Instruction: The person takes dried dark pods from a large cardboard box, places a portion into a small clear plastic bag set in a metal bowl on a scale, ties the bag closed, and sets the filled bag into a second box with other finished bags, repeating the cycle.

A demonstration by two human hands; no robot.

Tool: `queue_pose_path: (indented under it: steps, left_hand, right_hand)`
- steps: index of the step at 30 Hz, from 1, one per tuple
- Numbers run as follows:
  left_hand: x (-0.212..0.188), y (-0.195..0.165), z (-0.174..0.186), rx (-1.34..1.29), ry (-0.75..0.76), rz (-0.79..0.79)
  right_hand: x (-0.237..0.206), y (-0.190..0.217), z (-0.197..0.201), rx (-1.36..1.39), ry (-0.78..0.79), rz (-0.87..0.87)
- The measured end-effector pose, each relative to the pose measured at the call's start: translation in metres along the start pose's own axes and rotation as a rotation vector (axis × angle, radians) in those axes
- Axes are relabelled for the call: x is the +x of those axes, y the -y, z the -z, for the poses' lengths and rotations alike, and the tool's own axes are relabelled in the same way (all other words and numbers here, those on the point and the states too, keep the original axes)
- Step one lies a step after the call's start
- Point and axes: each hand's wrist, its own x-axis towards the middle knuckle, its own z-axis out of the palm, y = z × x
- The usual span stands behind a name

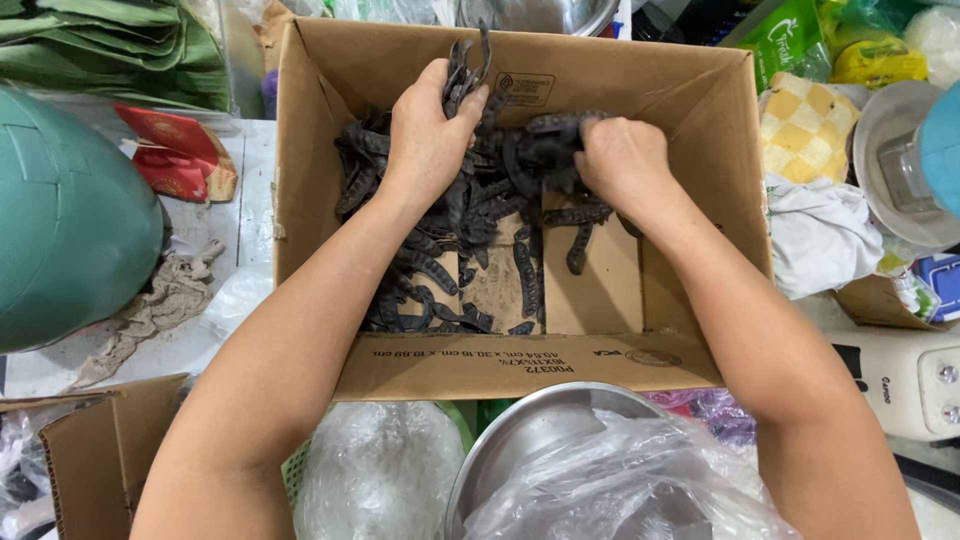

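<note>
One view only, from a camera worn on the person's head. It looks steeply down and slightly forward, almost plumb over an open cardboard box (660, 300), whose four walls splay outward toward the frame edges (a sign of a wide lens set close). Both forearms enter from the bottom corners and converge toward the upper centre, so the view faces away from the wearer's body. The range is near: the box fills the middle of the frame, and only fringes of the surrounding worktop (215, 225) show at left and right. The bottom edge cuts off a metal bowl (530, 430). No second view exists, so no overlap to record.
</note>
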Motion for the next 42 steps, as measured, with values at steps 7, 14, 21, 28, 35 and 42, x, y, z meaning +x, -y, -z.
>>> queue_pose_path:
  steps: [7,14,21,28,35,42]
  left_hand:
    - [0.004,0.01,0.0,0.056,-0.018,-0.058]
    - [0.005,0.019,-0.004,0.201,-0.037,-0.18]
    - [0.008,0.021,-0.008,-0.032,0.111,0.029]
    - [0.01,0.022,-0.008,-0.06,0.14,0.082]
    - [0.011,0.022,-0.014,-0.297,0.203,0.193]
    - [0.017,0.017,-0.006,-0.228,0.044,0.116]
  right_hand:
    - [-0.01,0.045,0.006,-0.15,0.743,0.209]
    - [-0.041,0.078,-0.101,0.048,0.632,0.21]
    - [0.014,0.014,-0.055,0.91,0.355,-0.024]
    - [0.014,0.02,-0.021,1.375,0.032,-0.129]
    - [0.006,0.038,-0.004,1.464,-0.174,-0.19]
    - [-0.001,0.05,-0.009,0.908,-0.305,0.211]
